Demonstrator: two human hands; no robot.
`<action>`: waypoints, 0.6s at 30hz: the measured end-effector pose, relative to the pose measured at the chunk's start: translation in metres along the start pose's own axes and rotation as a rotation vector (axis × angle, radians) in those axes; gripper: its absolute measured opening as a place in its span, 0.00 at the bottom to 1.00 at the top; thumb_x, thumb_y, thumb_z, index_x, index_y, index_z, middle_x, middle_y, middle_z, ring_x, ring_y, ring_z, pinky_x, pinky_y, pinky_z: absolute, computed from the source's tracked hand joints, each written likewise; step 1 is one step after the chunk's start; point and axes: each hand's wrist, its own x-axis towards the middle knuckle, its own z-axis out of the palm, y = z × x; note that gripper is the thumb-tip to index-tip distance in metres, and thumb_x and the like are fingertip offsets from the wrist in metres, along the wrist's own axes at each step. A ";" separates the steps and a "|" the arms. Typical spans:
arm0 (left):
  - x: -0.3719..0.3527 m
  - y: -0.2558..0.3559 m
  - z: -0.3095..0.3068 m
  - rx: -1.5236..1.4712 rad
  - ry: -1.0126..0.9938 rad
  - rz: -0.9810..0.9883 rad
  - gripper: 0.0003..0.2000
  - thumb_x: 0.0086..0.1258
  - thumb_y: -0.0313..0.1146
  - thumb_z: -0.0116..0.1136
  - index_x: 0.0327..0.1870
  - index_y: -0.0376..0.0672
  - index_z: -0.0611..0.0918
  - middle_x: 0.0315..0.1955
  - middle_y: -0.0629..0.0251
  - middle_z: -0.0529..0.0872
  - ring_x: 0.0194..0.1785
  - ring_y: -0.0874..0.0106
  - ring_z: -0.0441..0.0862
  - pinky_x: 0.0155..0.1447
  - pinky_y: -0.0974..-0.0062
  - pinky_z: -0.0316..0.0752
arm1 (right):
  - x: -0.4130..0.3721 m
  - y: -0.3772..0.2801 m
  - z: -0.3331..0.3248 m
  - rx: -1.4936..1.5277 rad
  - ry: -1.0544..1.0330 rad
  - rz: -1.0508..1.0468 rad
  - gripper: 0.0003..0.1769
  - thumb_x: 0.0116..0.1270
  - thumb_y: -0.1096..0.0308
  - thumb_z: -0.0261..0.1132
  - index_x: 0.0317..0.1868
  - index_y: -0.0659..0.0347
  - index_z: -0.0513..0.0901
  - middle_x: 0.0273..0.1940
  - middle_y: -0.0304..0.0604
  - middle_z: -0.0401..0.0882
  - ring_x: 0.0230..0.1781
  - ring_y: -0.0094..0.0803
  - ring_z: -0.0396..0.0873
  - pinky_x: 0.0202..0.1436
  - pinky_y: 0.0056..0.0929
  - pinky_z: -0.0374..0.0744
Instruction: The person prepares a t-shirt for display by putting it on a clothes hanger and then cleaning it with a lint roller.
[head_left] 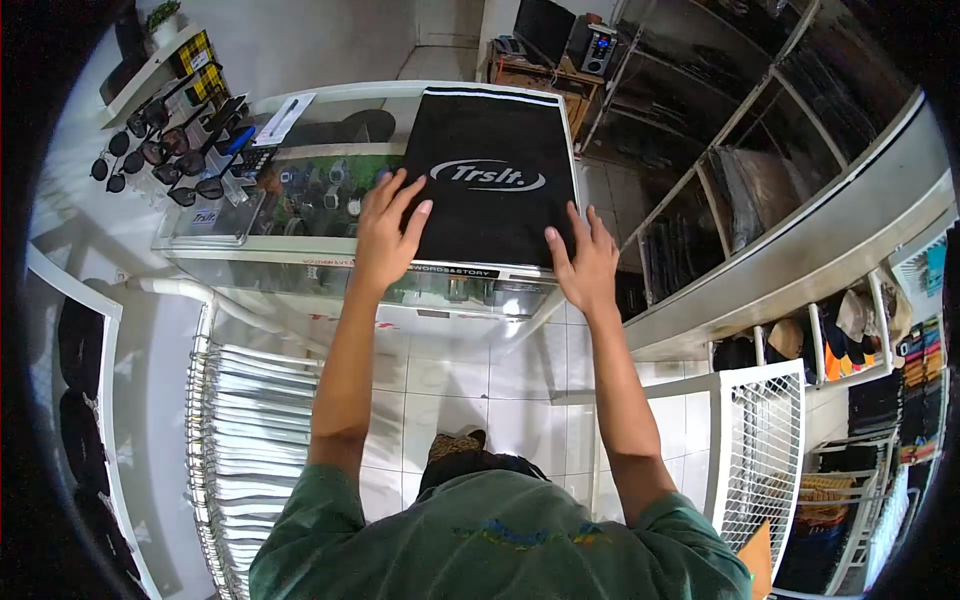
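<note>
A flat black bag (490,220) with white "Trslt." lettering and a white stripe along its far edge lies on the glass display counter (200,243). My left hand (385,228) rests at the bag's left edge, its fingers spread. At the right edge is my right hand (588,262), fingers apart and pointing away from me. Neither hand is gripping anything. Under the glass to the left, several watches (335,185) show on a green surface.
Sunglasses on a stand (165,150) occupy the counter's left end, near a white paper (285,118). White garments on hangers (255,440) are below left. A white wire grid (765,440) stands right, beneath a long shelf (800,260). A monitor (543,32) sits on a desk behind.
</note>
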 end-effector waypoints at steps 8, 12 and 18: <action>-0.072 -0.016 -0.031 0.304 -0.045 0.089 0.19 0.73 0.43 0.67 0.62 0.52 0.88 0.68 0.50 0.80 0.73 0.46 0.71 0.79 0.48 0.60 | -0.042 0.013 -0.017 0.071 -0.101 -0.117 0.31 0.75 0.45 0.65 0.72 0.51 0.80 0.75 0.65 0.68 0.73 0.61 0.69 0.75 0.53 0.66; -0.073 -0.017 -0.027 0.253 0.014 0.033 0.15 0.76 0.40 0.64 0.60 0.52 0.89 0.66 0.54 0.83 0.72 0.50 0.74 0.79 0.47 0.61 | -0.045 0.012 -0.011 0.086 -0.049 -0.109 0.28 0.77 0.49 0.64 0.71 0.52 0.81 0.74 0.64 0.69 0.72 0.60 0.70 0.74 0.52 0.68; -0.074 -0.020 -0.021 0.249 0.083 0.048 0.13 0.78 0.40 0.62 0.58 0.52 0.90 0.62 0.60 0.86 0.72 0.53 0.75 0.79 0.49 0.61 | -0.043 0.011 -0.006 0.087 0.022 -0.107 0.23 0.79 0.54 0.62 0.68 0.55 0.83 0.72 0.61 0.74 0.71 0.56 0.73 0.73 0.50 0.70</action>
